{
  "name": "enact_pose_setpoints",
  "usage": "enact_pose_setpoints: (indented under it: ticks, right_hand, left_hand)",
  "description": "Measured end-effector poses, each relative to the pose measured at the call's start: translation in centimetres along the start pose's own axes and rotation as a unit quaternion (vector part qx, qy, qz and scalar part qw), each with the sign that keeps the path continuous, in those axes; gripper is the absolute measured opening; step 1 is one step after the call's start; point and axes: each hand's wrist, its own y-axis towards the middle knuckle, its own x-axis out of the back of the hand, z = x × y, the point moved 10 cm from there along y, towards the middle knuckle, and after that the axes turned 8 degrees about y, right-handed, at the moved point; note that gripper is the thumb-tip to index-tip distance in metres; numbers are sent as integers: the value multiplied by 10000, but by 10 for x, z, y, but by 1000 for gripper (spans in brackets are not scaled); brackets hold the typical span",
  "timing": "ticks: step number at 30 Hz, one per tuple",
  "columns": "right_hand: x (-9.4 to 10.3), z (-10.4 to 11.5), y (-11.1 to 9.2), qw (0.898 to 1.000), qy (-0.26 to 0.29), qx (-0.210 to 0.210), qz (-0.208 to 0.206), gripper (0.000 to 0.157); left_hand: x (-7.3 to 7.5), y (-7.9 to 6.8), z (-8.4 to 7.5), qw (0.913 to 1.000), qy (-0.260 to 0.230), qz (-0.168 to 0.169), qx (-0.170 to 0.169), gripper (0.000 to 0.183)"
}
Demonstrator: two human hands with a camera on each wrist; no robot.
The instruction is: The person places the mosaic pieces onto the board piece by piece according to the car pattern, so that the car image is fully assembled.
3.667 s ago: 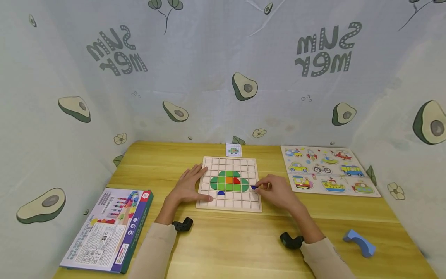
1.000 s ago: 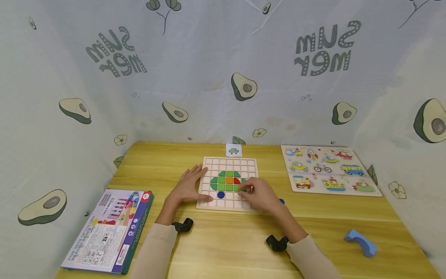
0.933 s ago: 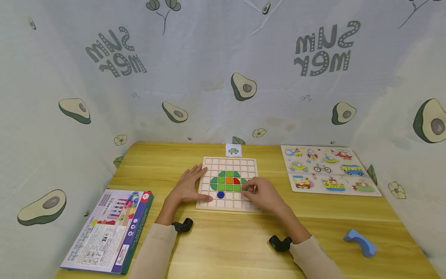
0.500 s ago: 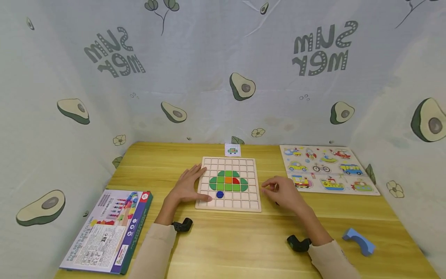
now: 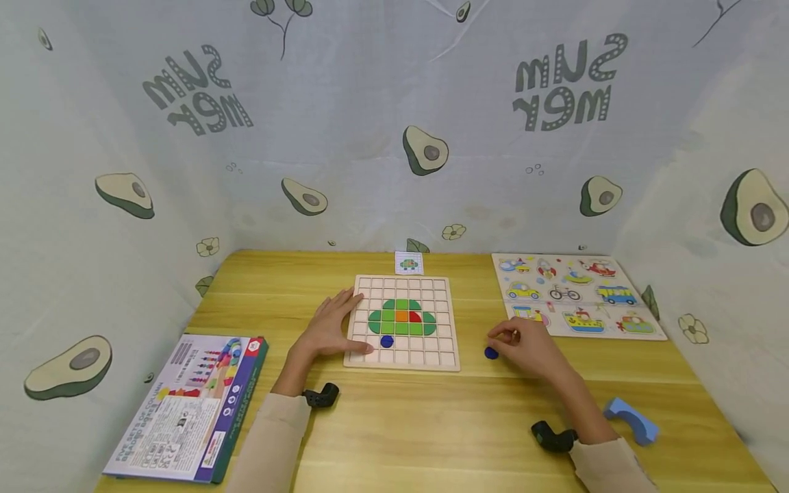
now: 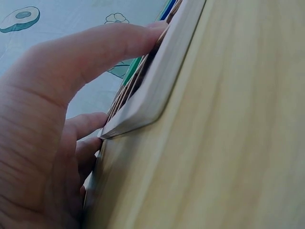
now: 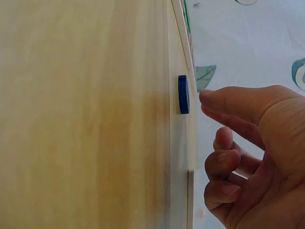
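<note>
The wooden grid board (image 5: 425, 357) lies mid-table with green, orange and red tiles (image 5: 402, 316) set in its squares. Below them two blue half-round tiles (image 5: 386, 341) form a circle. My left hand (image 5: 329, 329) rests spread at the board's left edge, thumb on the top near the front corner; the left wrist view shows this thumb (image 6: 138, 40) pressing the rim. To the right of the board, my right hand (image 5: 530, 346) hovers over a small blue piece (image 5: 491, 352) on the table. In the right wrist view a gap separates its fingertips from that blue piece (image 7: 184, 94).
A small card (image 5: 409, 263) with a coloured picture lies behind the board. At the back right is a vehicle picture puzzle (image 5: 557, 315). A light-blue arch block (image 5: 631, 420) lies at the right front, a boxed bead set (image 5: 185, 411) at the left.
A second blue tile has joined the first on the board, making a circle. My right hand has left the board and moved right to the loose blue piece. My left hand has stayed put.
</note>
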Motion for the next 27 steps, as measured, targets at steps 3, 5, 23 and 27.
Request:
enact_pose_setpoints:
  ticks: [3,5,23,27]
  right_hand:
    - [-3,1,0,9999,-3,30,155,7]
    - [-6,2,1,9996,-40,83,280,5]
    - [-24,6,20,9983,72,147,565,11]
    - [-26,6,20,9966,7,285,773,14]
  left_hand:
    - [1,0,1,10000,58,-20,-8,118]
    - [-1,0,2,9999,112,19,17,119]
    - [-7,4,4,9998,161,86,30,117]
    - [-6,3,5,9999,140,48,50,117]
